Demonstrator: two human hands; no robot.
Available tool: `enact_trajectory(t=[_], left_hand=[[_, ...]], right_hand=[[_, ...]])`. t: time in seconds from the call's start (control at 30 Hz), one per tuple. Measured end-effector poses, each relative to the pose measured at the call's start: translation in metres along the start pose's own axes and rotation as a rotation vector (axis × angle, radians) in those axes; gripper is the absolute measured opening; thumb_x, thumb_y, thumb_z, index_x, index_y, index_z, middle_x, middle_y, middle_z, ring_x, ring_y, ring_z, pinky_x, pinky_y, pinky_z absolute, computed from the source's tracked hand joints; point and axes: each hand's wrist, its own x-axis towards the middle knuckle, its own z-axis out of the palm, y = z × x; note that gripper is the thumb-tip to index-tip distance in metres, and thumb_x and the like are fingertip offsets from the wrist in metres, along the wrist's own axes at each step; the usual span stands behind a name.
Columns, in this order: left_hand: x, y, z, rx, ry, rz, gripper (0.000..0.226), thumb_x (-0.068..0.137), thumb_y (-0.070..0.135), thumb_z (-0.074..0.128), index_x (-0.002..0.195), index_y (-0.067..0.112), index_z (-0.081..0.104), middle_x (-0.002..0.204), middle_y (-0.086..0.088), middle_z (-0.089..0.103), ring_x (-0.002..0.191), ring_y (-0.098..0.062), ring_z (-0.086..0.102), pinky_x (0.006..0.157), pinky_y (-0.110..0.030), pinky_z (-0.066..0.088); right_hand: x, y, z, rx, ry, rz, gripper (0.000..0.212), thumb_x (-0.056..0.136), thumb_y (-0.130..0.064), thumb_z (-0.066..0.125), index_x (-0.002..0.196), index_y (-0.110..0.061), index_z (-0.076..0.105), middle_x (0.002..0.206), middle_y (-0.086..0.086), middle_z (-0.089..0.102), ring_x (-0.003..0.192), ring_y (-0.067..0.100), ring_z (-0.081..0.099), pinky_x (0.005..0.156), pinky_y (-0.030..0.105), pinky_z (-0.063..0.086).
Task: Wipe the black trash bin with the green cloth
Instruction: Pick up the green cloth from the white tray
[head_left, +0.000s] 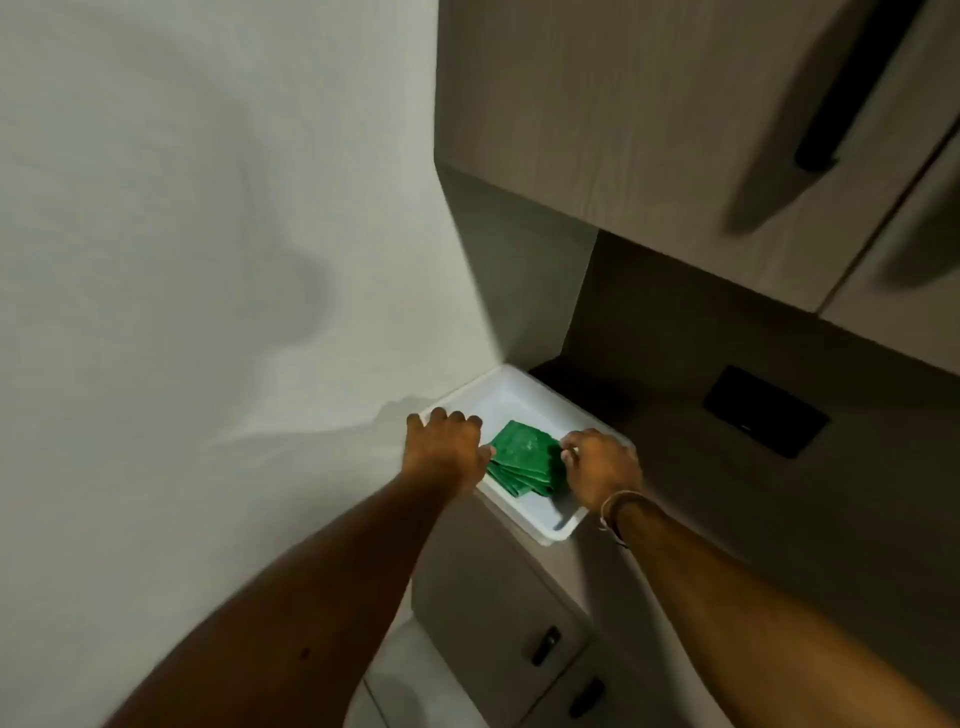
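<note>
A folded green cloth (522, 457) lies inside a white tray (558, 527) on the counter, against the wall corner. My left hand (444, 449) rests over the tray's left rim, fingers curled on the edge, its thumb side touching the cloth. My right hand (600, 470) is at the cloth's right edge, fingertips bent onto it. No black trash bin is in view.
A pale wall (208, 260) fills the left. Upper cabinets (623, 130) with dark handles hang overhead. A dark wall socket (763, 410) sits on the backsplash at the right. Lower cabinet doors (498, 613) with dark handles stand below the counter.
</note>
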Motion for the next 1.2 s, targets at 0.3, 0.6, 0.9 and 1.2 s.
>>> enact_trajectory(t=[0.3,0.6,0.9,1.2], left_hand=[[0.102,0.033,0.058,-0.032,-0.282,-0.095,0.052,0.095,0.047,0.064,0.139,0.019,0.054,0.141,-0.009,0.060,0.138,-0.034,0.045,0.111,-0.055,0.032],[0.123,0.030,0.056,-0.334,-0.387,-0.231,0.077,0.072,0.055,0.085,0.136,0.020,0.062,0.134,-0.011,0.064,0.131,-0.037,0.056,0.109,-0.053,0.046],[-0.026,0.020,-0.038,-1.372,-0.220,-0.080,0.051,0.068,0.018,0.068,0.115,-0.002,0.073,0.105,-0.022,0.073,0.097,-0.033,0.071,0.092,-0.042,0.055],[-0.369,0.023,0.048,-1.702,-0.608,-0.348,0.039,0.069,0.010,0.068,0.108,0.009,0.074,0.095,-0.007,0.081,0.083,-0.016,0.078,0.072,-0.029,0.065]], right_hand=[[0.110,0.003,0.055,-0.064,-0.408,-0.034,0.045,0.097,-0.038,0.066,0.139,-0.022,0.056,0.136,0.011,0.064,0.137,0.035,0.046,0.118,0.061,0.031],[0.111,0.009,0.047,0.140,-0.269,-0.106,0.019,0.090,-0.028,0.075,0.107,-0.020,0.071,0.114,0.009,0.070,0.109,0.032,0.066,0.095,0.041,0.053],[-0.004,-0.009,-0.065,0.883,-0.026,-0.157,0.042,0.077,-0.005,0.088,0.115,-0.015,0.071,0.087,0.003,0.064,0.073,0.003,0.061,0.075,0.023,0.054],[-0.375,-0.031,0.029,2.119,-0.960,0.550,0.076,0.106,-0.061,0.034,0.152,-0.002,0.048,0.151,0.025,0.054,0.140,0.040,0.053,0.122,0.057,0.025]])
